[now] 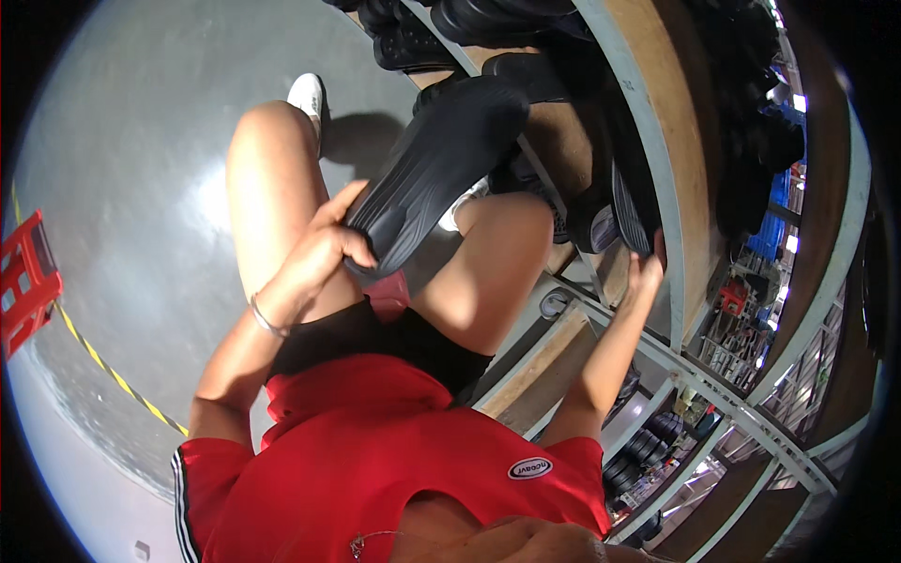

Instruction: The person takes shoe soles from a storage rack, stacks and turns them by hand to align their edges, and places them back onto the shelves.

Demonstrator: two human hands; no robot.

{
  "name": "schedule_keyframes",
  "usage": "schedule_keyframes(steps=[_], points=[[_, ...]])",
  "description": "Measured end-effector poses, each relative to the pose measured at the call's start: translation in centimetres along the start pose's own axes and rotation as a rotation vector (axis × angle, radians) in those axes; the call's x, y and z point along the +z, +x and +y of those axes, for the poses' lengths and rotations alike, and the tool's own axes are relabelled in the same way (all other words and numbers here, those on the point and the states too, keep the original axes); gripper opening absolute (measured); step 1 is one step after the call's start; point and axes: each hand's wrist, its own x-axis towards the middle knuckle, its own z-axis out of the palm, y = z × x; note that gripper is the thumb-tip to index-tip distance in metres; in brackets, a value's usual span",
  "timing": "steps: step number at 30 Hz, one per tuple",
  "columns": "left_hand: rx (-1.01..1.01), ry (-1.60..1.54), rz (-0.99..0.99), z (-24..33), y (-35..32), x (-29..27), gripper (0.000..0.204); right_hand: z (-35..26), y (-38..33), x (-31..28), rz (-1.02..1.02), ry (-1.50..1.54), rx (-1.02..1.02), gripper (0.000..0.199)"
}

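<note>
Sitting low, the person wears a red shirt (394, 450) and black shorts (375, 342), with both bare knees raised toward a rack of shelves. On the left wrist sits a thin bracelet (265, 319). Just above it the left hand (324, 249) is closed around the near end of a long black ribbed rubber mat (436, 169), thumb on top and fingers curled beneath, so the mat slants up and away from the lap toward the shelf. The right hand (646, 272) reaches further out to the right and presses its fingers against the lower edge of another black rubber piece (627, 211) standing on edge on the shelf; whether it truly grips that piece or only touches it I cannot tell. Beyond the knees, a white shoe (307, 94) rests on the grey floor (141, 188). The shelf rack (657, 122) has a pale metal frame and wooden boards and carries more dark rubber pieces stacked at its far end. Well off to the left stands a red crate (26, 281), beside a yellow and black floor stripe (103, 366).
</note>
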Motion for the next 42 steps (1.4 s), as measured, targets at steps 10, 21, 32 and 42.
schedule_keyframes(steps=[10,21,32,42], points=[[0.172,0.285,-0.123,7.6,10.6,3.2,0.063,-0.5,6.2,-9.0,-0.038,-0.098,0.046,0.035],[0.033,0.317,-0.355,4.6,13.6,3.5,0.065,0.2,7.3,-0.2,0.035,-0.770,-0.240,0.038],[0.148,0.301,-0.201,-1.1,19.6,8.8,0.065,-0.4,1.2,14.9,-0.039,-1.363,-0.618,0.040],[0.126,0.654,-0.144,-0.6,18.9,9.1,0.068,2.7,-1.9,32.0,-0.542,-0.015,0.225,0.048]])
